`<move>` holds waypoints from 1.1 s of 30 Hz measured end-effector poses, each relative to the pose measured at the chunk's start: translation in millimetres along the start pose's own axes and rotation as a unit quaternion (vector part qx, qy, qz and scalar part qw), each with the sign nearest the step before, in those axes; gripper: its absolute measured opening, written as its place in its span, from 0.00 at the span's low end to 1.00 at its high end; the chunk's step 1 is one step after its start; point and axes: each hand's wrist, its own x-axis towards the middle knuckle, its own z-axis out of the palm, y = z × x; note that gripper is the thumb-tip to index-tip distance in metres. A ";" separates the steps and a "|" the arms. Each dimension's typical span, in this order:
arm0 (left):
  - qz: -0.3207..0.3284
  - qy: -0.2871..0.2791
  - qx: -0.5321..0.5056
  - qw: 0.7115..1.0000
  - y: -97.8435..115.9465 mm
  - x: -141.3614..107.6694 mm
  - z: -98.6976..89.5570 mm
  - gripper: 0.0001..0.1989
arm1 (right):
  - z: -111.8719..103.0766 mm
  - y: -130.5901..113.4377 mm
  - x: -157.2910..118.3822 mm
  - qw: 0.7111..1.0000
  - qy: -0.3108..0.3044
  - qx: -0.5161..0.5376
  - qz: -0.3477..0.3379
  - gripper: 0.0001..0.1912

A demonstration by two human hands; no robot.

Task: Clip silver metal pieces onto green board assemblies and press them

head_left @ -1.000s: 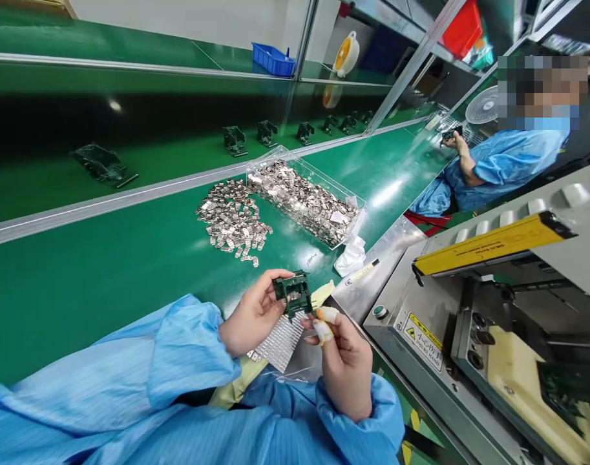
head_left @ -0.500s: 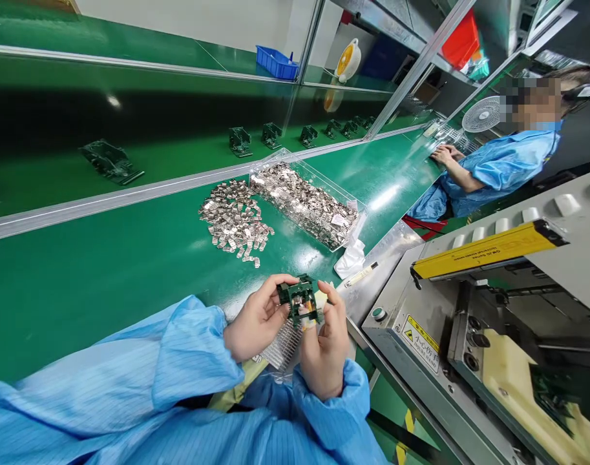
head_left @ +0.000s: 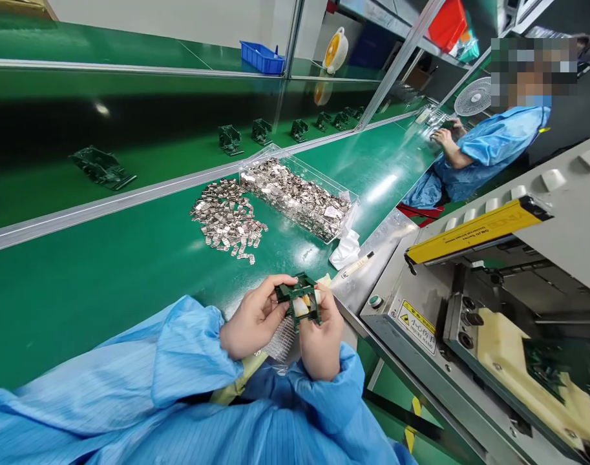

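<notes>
Both my hands hold one dark green plastic frame [head_left: 302,294] in front of my body, near the table's front edge. My left hand [head_left: 256,316] pinches its left side between thumb and fingers. On the right side, my right hand [head_left: 322,332] grips it, with fingertips showing through the frame's opening. Past my hands lies a heap of small metal pieces [head_left: 229,216] on the green tabletop [head_left: 105,265]. Beside that heap stands a clear plastic box [head_left: 295,197] filled with similar pieces.
A press-like machine [head_left: 421,310] with a yellow bar [head_left: 479,229] stands close on my right. Several green frames, one being a green frame [head_left: 231,139], line the surface beyond the metal rail [head_left: 72,210]. A co-worker in blue [head_left: 493,139] sits at the far right.
My right fingers have closed in on the green frame; the raised index finger now rests against it. The frame has turned slightly. The whole view has shifted a little.
</notes>
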 end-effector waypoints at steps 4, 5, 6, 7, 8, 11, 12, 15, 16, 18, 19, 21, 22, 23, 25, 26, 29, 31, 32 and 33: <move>-0.005 -0.012 -0.035 0.999 -2.8 -1.3 0.7 0.15 | 6.7 12.3 -6.0 0.992 0.017 0.107 0.062 0.11; -0.011 -0.013 -0.044 0.999 -3.7 -1.8 1.0 0.15 | 8.5 14.4 -7.3 0.990 0.018 0.122 0.066 0.12; -0.018 -0.012 -0.050 0.999 -4.3 -2.3 1.2 0.16 | 10.2 15.7 -8.3 0.988 0.019 0.135 0.067 0.12; -0.025 -0.011 -0.053 0.998 -4.7 -2.6 1.3 0.17 | 11.6 16.4 -8.8 0.987 0.020 0.145 0.067 0.12; -0.032 -0.008 -0.054 0.998 -4.9 -2.5 1.3 0.18 | 12.3 16.7 -8.7 0.986 0.022 0.153 0.068 0.13; -0.041 0.000 -0.065 0.997 -4.2 -0.4 0.5 0.19 | 6.7 15.3 -5.5 0.983 0.015 0.166 0.074 0.13; -0.042 -0.002 -0.073 0.996 -3.7 0.7 0.0 0.19 | 1.4 14.5 -3.9 0.983 -0.005 0.168 0.073 0.12; -0.044 -0.011 -0.088 0.995 1.3 2.9 -1.2 0.19 | -23.5 10.5 0.3 0.983 -0.085 0.155 0.043 0.12; -0.046 -0.017 -0.084 0.995 5.2 3.3 -1.0 0.18 | -33.2 8.4 0.7 0.984 -0.114 0.137 0.025 0.17; -0.053 -0.044 -0.047 0.996 17.7 4.8 1.3 0.18 | -52.6 2.3 -1.1 0.983 -0.160 0.090 -0.010 0.32; -0.055 -0.071 -0.016 0.996 26.3 7.2 3.6 0.18 | -62.3 -1.8 -3.4 0.983 -0.171 0.068 -0.027 0.38; -0.059 -0.166 0.056 0.983 46.1 18.6 12.1 0.20 | -84.1 -11.3 -10.5 0.985 -0.158 0.045 -0.053 0.41; -0.063 -0.237 0.082 0.966 55.9 28.5 19.0 0.23 | -97.5 -16.0 -15.1 0.988 -0.136 0.045 -0.062 0.40; -0.063 -0.312 0.096 0.943 64.7 41.2 28.8 0.26 | -113.4 -20.4 -20.5 0.991 -0.108 0.048 -0.066 0.38; -0.029 -0.426 0.109 0.898 77.2 71.9 59.7 0.28 | -152.7 -27.1 -33.4 0.996 -0.034 0.051 -0.065 0.38; 0.011 -0.448 0.118 0.886 80.8 87.6 81.6 0.28 | -175.4 -29.4 -40.5 0.996 0.025 0.045 -0.066 0.39; 0.167 -0.393 0.163 0.890 83.2 123.3 166.5 0.29 | -245.9 -31.0 -58.0 0.944 0.313 -0.012 -0.103 0.39; 0.211 -0.365 0.188 0.887 81.0 135.4 226.4 0.37 | -286.1 -28.6 -61.9 0.873 0.466 -0.057 -0.130 0.35; 0.208 -0.363 0.202 0.886 79.6 138.7 253.0 0.41 | -302.4 -26.8 -61.2 0.850 0.504 -0.071 -0.137 0.32; 0.194 -0.368 0.218 0.883 78.4 141.0 275.8 0.43 | -316.0 -24.9 -59.0 0.839 0.521 -0.082 -0.139 0.31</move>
